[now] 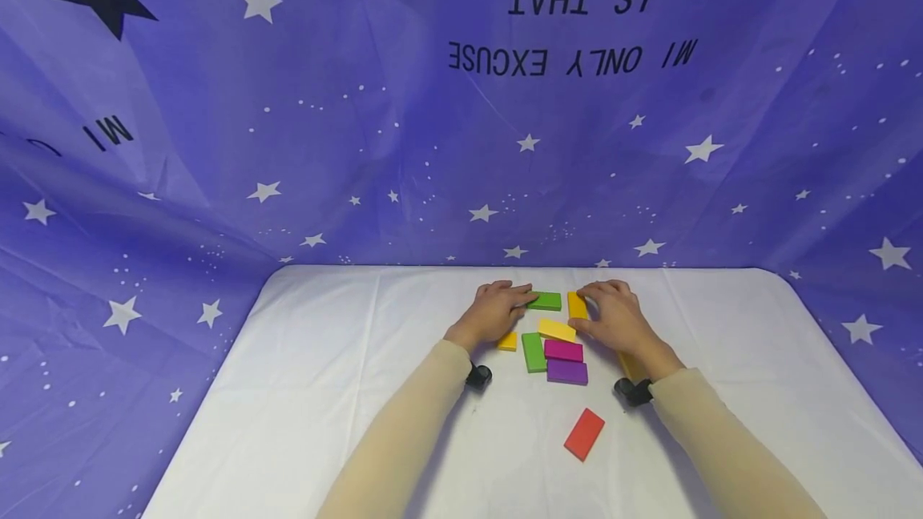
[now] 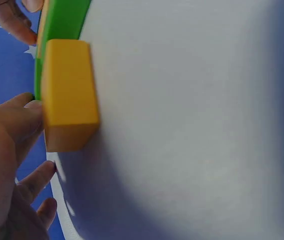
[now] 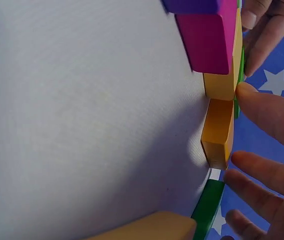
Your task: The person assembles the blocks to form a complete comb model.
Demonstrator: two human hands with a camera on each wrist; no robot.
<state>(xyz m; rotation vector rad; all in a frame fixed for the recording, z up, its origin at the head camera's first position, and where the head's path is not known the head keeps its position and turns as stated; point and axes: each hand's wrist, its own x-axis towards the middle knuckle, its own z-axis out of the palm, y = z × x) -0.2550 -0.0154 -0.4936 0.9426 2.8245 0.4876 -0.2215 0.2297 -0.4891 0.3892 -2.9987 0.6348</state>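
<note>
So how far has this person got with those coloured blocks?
Most blocks already lie bunched mid-table: a yellow block, magenta block, purple block and an upright green block. In hand: the left hand touches the far green block, the right hand an orange block. The red block lies apart, untouched.

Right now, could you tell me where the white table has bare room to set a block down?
Bare cloth lies left of the left hand and right of the right hand. Between them the blocks crowd together; the red block lies apart.
</note>
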